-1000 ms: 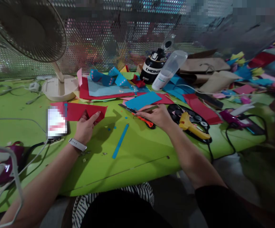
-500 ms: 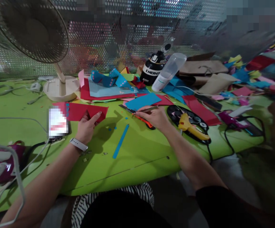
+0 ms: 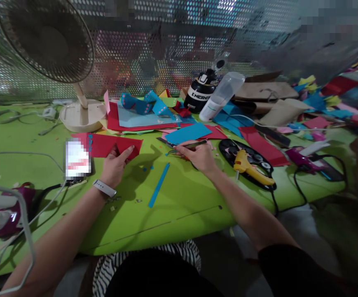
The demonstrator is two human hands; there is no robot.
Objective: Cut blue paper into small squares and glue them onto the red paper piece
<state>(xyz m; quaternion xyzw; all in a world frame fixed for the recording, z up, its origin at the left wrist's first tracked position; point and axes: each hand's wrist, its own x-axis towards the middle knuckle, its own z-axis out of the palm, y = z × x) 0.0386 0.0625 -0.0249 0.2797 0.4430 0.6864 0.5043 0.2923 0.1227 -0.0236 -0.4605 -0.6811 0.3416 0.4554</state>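
Note:
My left hand (image 3: 115, 163) is closed on a red paper strip (image 3: 103, 144), thumb on top. Small blue pieces (image 3: 90, 142) sit near the strip's left part. My right hand (image 3: 197, 154) grips slim metal tweezers (image 3: 194, 144) like a pen. Their tips are close to a tiny blue paper bit on the green table (image 3: 179, 198). Scissors (image 3: 163, 141) lie under that hand, their handles mostly hidden by it. Behind them is a blue paper rectangle (image 3: 188, 133). A narrow blue paper strip (image 3: 159, 185) lies between my hands, with tiny blue scraps (image 3: 144, 169) near it.
A yellow glue gun (image 3: 253, 169) rests on a black tray (image 3: 225, 146) right of my right hand. A lit phone (image 3: 77, 159) lies at the left. Behind stand a fan (image 3: 81, 115), a black bottle (image 3: 199, 97) and a clear bottle (image 3: 223, 95). Cables cross both sides.
My right hand has moved slightly left and down, bringing the tweezers' tips close to the tiny blue bit and covering the scissors' orange handles. My left hand keeps its hold.

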